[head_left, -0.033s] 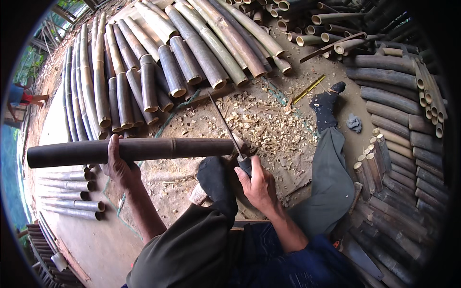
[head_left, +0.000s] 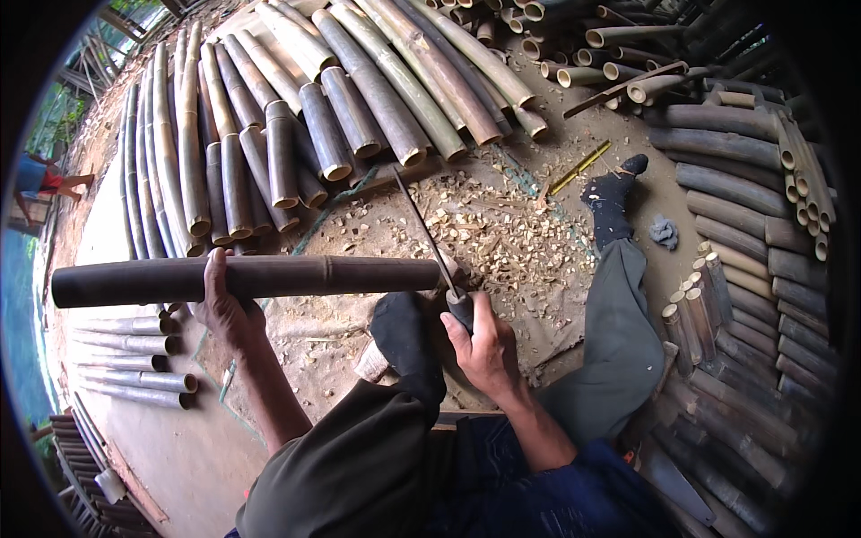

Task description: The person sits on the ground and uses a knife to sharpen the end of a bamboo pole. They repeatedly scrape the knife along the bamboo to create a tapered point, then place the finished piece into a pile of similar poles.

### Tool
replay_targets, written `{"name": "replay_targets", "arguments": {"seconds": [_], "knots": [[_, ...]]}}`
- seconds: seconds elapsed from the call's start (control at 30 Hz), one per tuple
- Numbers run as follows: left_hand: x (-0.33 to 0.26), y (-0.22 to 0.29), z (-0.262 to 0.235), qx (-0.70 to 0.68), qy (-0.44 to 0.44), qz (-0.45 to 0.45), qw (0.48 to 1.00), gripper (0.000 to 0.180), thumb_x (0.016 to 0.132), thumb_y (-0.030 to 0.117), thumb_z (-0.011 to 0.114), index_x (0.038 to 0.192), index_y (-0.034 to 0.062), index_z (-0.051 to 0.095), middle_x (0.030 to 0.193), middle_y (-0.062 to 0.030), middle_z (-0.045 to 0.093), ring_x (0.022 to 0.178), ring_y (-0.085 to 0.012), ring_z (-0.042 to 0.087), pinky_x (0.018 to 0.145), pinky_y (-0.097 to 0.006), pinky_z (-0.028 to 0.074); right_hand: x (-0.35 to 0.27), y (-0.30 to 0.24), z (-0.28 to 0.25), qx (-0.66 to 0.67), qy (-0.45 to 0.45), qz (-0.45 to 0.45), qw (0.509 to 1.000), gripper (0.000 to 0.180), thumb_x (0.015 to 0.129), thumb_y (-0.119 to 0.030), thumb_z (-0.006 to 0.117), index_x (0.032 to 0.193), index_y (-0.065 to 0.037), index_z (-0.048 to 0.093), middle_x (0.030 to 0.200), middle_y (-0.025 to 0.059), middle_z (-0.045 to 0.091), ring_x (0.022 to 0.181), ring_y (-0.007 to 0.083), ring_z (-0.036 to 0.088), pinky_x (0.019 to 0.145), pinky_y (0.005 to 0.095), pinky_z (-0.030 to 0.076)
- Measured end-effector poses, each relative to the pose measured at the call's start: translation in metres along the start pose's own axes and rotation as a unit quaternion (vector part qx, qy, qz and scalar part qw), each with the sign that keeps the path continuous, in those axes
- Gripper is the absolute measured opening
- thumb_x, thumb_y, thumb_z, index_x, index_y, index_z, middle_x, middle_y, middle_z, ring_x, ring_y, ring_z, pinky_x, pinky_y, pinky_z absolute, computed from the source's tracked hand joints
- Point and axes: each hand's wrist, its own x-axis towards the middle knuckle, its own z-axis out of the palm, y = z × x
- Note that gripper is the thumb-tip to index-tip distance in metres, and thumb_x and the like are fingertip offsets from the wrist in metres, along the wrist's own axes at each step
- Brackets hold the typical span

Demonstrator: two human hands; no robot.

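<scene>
A dark brown bamboo pole section [head_left: 359,272] lies level across the view, its left end larger in the picture. My left hand [head_left: 229,309] is closed around it from below, left of its middle, with the thumb up over the near side. Beside the pole's right end, my right hand [head_left: 487,345] grips the dark handle of a long, narrow-bladed knife [head_left: 420,213]. The blade points up and away to the left, passing close by that end; I cannot tell whether they touch. My dark-socked foot [head_left: 405,336] is under the pole's right part.
Pale wood chips [head_left: 484,220] cover the ground ahead. Long bamboo poles [head_left: 377,81] lie in rows at the far side, with more stacked bamboo [head_left: 731,166] on the right. A yellow folding rule [head_left: 581,167], a grey rag [head_left: 664,231] and a saw [head_left: 674,484] lie rightward. Another person [head_left: 49,182] is at far left.
</scene>
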Motion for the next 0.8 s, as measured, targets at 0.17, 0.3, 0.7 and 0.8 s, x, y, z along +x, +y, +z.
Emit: {"name": "replay_targets", "arguments": {"seconds": [0.17, 0.3, 0.7, 0.8], "knots": [[0.003, 0.000, 0.019, -0.033, -0.074, -0.010, 0.997, 0.032, 0.084, 0.003, 0.084, 0.111, -0.0030, 0.067, 0.098, -0.0106, 0.073, 0.091, -0.0188, 0.070, 0.089, -0.035, 0.057, 0.006, 0.063, 0.033, -0.165, -0.070, 0.121, 0.976, 0.034, 0.103, -0.030, 0.064, 0.110, 0.000, 0.049, 0.086, 0.0272, 0.069, 0.080, 0.0475, 0.070, 0.064, 0.0549, 0.055], [0.007, 0.001, 0.012, -0.027, -0.123, 0.019, 0.992, 0.035, 0.091, 0.007, 0.077, 0.120, -0.0029, 0.061, 0.098, -0.0138, 0.072, 0.092, -0.0226, 0.072, 0.087, -0.036, 0.058, 0.011, 0.005, 0.010, -0.071, -0.043, 0.051, 0.995, 0.035, 0.103, -0.032, 0.063, 0.110, -0.001, 0.049, 0.086, 0.0273, 0.070, 0.081, 0.0470, 0.071, 0.065, 0.0538, 0.055], [0.003, 0.003, 0.007, -0.016, -0.191, 0.032, 0.981, 0.041, 0.089, 0.006, 0.074, 0.124, -0.0040, 0.055, 0.109, -0.0131, 0.068, 0.101, -0.0244, 0.068, 0.099, -0.040, 0.053, 0.007, 0.023, 0.012, -0.070, -0.053, 0.112, 0.990, 0.034, 0.102, -0.033, 0.065, 0.109, -0.002, 0.053, 0.089, 0.0266, 0.071, 0.086, 0.0482, 0.071, 0.066, 0.0540, 0.056], [0.006, 0.004, 0.003, -0.039, -0.244, 0.019, 0.969, 0.046, 0.090, 0.005, 0.072, 0.130, -0.0028, 0.050, 0.113, -0.0138, 0.064, 0.106, -0.0263, 0.066, 0.104, -0.043, 0.050, 0.010, -0.010, -0.005, 0.023, 0.020, 0.013, 0.999, 0.032, 0.101, -0.028, 0.067, 0.111, -0.002, 0.053, 0.090, 0.0253, 0.070, 0.083, 0.0481, 0.071, 0.063, 0.0520, 0.055]]}}
